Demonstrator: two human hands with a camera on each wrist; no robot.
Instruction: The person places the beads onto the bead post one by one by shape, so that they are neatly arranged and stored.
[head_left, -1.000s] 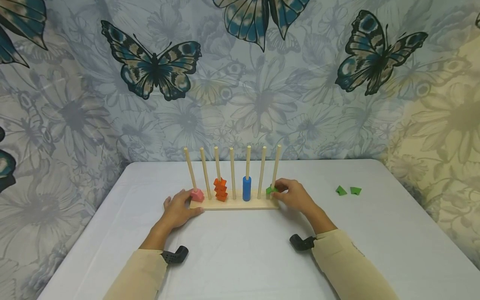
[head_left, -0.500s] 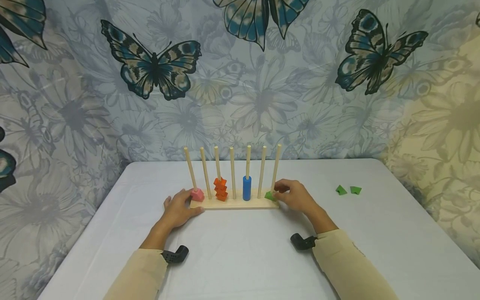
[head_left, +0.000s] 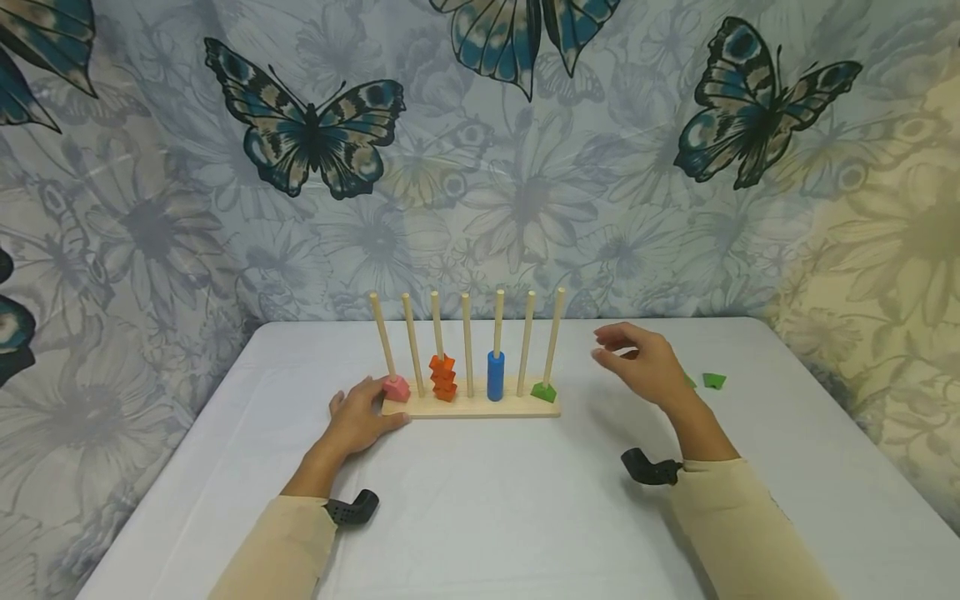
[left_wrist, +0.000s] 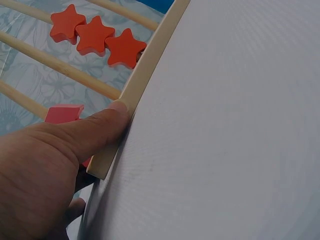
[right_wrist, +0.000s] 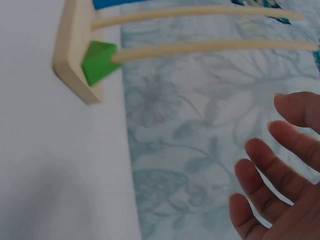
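A wooden peg board (head_left: 480, 407) with several upright pegs stands on the table. My left hand (head_left: 358, 422) grips its left end, thumb (left_wrist: 102, 127) along the front edge and the other fingers mostly hidden behind. Right by that hand, a pink block (head_left: 396, 389) sits on the leftmost peg. Orange-red stars (left_wrist: 96, 36) are stacked on the third peg, and a blue cylinder (head_left: 496, 379) on another. At the foot of the rightmost peg lies a green block (right_wrist: 99, 64). My right hand (head_left: 647, 367) hovers right of the board, fingers loosely bent, holding nothing.
Right of the board, a loose green piece (head_left: 714, 381) lies on the white-covered table (head_left: 480, 517); a second one is mostly hidden behind my right hand. A butterfly-patterned cloth wall (head_left: 525, 208) rises behind the table's back edge.
My right hand let go of the green block, which slid down to the base of the rightmost peg. The hand then moved right and up, away from the board. My left hand stayed put.
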